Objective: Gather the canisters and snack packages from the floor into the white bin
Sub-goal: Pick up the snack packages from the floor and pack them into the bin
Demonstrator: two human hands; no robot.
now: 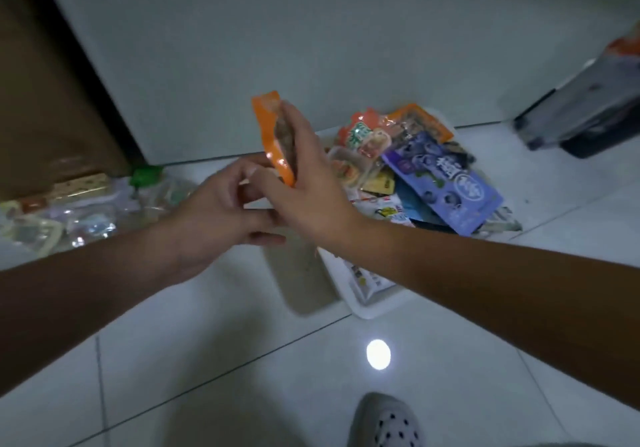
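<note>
My right hand [308, 183] holds an orange snack package [273, 134] upright in the air, fingers wrapped round its middle. My left hand [221, 211] is just left of it, fingers curled, thumb and forefinger pinching the package's lower end. Behind and right of both hands sits the white bin [367, 308] on the tiled floor. It is heaped with several snack packages, among them a purple pouch [446, 176] and a red-orange pack [363, 131]. My right forearm crosses over the bin's near part and hides it.
More clear and pale packages [69, 218] lie on the floor along the left wall, by a green-topped item [145, 174]. A brown door [52, 82] stands at the left, a dark bag [588, 110] at the right. My shoe [384, 422] is at the bottom.
</note>
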